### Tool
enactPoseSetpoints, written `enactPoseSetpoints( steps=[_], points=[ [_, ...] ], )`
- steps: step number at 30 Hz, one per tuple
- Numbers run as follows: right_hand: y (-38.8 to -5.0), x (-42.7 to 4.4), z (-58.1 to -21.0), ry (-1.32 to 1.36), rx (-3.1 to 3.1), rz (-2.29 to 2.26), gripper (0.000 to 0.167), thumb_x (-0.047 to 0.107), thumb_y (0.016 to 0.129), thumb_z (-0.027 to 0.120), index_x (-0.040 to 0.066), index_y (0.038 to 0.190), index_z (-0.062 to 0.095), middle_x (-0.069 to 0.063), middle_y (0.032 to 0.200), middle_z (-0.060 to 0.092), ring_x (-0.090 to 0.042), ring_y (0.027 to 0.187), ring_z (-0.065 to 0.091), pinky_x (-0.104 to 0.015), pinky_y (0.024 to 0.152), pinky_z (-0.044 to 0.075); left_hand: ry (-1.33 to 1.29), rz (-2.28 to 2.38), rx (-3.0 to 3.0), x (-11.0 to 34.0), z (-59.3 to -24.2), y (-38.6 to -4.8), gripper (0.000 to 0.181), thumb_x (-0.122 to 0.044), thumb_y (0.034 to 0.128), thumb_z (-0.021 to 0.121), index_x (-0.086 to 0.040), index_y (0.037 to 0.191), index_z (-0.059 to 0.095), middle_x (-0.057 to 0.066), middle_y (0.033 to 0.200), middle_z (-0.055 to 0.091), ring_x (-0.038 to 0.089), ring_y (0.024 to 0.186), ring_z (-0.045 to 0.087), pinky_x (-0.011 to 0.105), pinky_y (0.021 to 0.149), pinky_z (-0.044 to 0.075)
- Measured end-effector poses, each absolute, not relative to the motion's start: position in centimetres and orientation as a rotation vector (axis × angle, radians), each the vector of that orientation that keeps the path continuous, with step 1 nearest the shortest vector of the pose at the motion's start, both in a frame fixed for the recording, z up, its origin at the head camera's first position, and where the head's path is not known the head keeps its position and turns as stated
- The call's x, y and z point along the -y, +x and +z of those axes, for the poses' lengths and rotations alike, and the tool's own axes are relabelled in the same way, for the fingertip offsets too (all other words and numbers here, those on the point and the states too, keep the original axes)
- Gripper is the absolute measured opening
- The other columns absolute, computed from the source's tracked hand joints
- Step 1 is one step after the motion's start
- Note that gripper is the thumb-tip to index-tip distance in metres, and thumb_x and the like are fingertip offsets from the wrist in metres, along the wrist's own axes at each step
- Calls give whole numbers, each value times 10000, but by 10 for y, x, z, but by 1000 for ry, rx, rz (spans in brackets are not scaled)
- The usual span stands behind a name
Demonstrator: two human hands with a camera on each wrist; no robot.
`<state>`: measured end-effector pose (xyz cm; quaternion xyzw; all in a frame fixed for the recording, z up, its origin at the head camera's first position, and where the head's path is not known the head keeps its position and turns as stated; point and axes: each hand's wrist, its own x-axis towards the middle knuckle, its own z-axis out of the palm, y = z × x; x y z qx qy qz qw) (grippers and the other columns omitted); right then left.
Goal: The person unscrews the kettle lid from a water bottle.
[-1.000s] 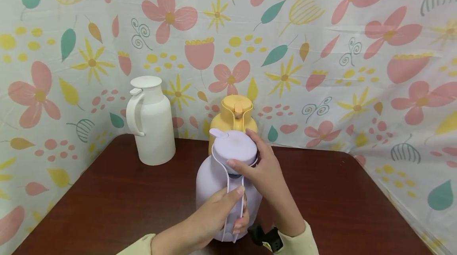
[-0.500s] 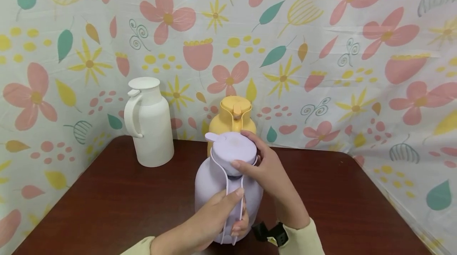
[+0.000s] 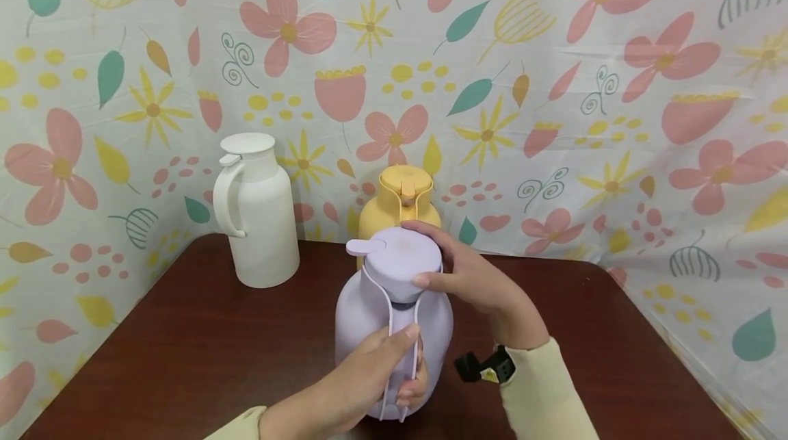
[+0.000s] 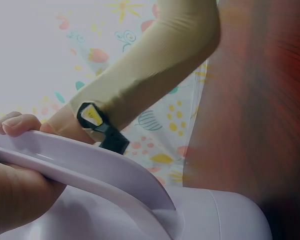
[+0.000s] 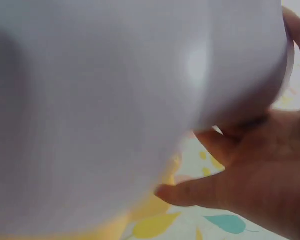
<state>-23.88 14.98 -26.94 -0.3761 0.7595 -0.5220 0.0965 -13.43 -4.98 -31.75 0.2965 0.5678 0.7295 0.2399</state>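
A lilac vacuum jug (image 3: 357, 317) stands upright on the table, close to me. My left hand (image 3: 363, 378) grips its handle (image 3: 403, 351), the thumb lying along the top; the left wrist view also has fingers (image 4: 21, 124) around that handle (image 4: 90, 172). On top, my right hand (image 3: 477, 276) holds the lilac lid (image 3: 403, 255) from the right, thumb on the near side and fingers toward the far side. The lid's tab (image 3: 363, 247) points left, away from the handle line. A dark gap shows under the lid. The jug's body (image 5: 100, 110) is blurred in the right wrist view.
A yellow vacuum jug (image 3: 406, 197) is right behind the lilac one and partly hidden by it. At the back left stands a white jug (image 3: 261, 221). The dark brown table (image 3: 542, 344) meets a flower-printed curtain (image 3: 394, 50) behind.
My right hand has turned the lid counterclockwise as seen from above, its tab swinging toward the left. The right wrist has swung outward to the right. The left hand keeps hold of the handle.
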Motion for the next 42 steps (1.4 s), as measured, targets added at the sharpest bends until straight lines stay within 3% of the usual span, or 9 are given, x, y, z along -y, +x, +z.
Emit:
enactPoseSetpoints(
  steps=[9, 18, 25, 29, 32, 35, 38, 40, 42],
  points=[
    [-272, -159, -237, -1184, -2032, -1200, 935, 372, 901, 786, 62, 1608, 259, -227, 1537, 427, -105, 1270, 537, -255, 1033, 489, 832, 2007, -1545, 51, -319, -135, 619, -360, 1125, 284, 180, 821, 289, -16, 616, 425, 42, 566, 427, 210, 575, 378],
    [-301, -162, -214, -1219, -1812, -961, 963, 264, 909, 783, 52, 1623, 173, 13, 1527, 471, -67, 1379, 479, -243, 1122, 437, 854, 1988, -1526, 49, -319, -137, 621, -349, 1129, 266, 180, 806, 301, -2, 623, 433, 62, 577, 433, 211, 576, 376],
    [-314, -153, -201, -1131, -1710, -840, 863, 196, 890, 793, 370, 1591, 322, 77, 1545, 422, -78, 1370, 471, -317, 1079, 501, 873, 1992, -1515, 48, -320, -137, 642, -351, 1128, 259, 186, 779, 307, -38, 609, 435, 69, 568, 425, 203, 572, 376],
    [-317, -152, -199, -1155, -1743, -827, 1015, 269, 871, 814, 236, 1651, 164, 17, 1621, 352, -106, 1444, 388, -304, 1109, 470, 848, 1999, -1540, 49, -318, -137, 638, -355, 1125, 273, 191, 796, 304, -22, 608, 434, 66, 567, 426, 206, 570, 373],
    [-313, -154, -205, -1240, -1822, -911, 1098, 432, 889, 779, 135, 1651, 45, -109, 1695, 256, -265, 1564, 245, -301, 1161, 407, 819, 1998, -1566, 50, -317, -137, 632, -357, 1122, 284, 193, 811, 307, -13, 615, 438, 52, 571, 434, 207, 577, 383],
    [-291, -154, -219, -1284, -2064, -1128, 990, 545, 940, 674, 106, 1644, 133, -212, 1679, 264, -426, 1574, 197, -433, 1203, 363, 817, 1999, -1566, 51, -318, -137, 631, -359, 1121, 290, 192, 813, 309, -12, 619, 439, 45, 573, 435, 208, 577, 386],
    [-255, -146, -240, -1162, -2406, -1463, 757, 460, 1006, 607, 79, 1591, 314, -220, 1617, 383, -444, 1526, 306, -570, 1180, 348, 837, 2010, -1543, 51, -319, -136, 632, -360, 1124, 285, 186, 809, 308, -6, 616, 438, 50, 567, 433, 211, 567, 380],
    [-231, -138, -255, -1044, -2584, -1678, 624, 331, 1018, 608, 51, 1537, 405, -208, 1577, 440, -397, 1490, 378, -515, 1179, 379, 844, 2022, -1519, 51, -320, -136, 622, -352, 1126, 285, 184, 812, 302, -2, 613, 437, 54, 561, 431, 214, 561, 375],
    [-210, -132, -269, -916, -2682, -1858, 572, 255, 998, 634, 58, 1504, 455, -177, 1551, 471, -350, 1449, 424, -348, 1145, 427, 835, 2031, -1500, 50, -320, -136, 603, -339, 1127, 288, 182, 824, 291, -10, 611, 439, 55, 555, 429, 216, 560, 374]
  ],
)
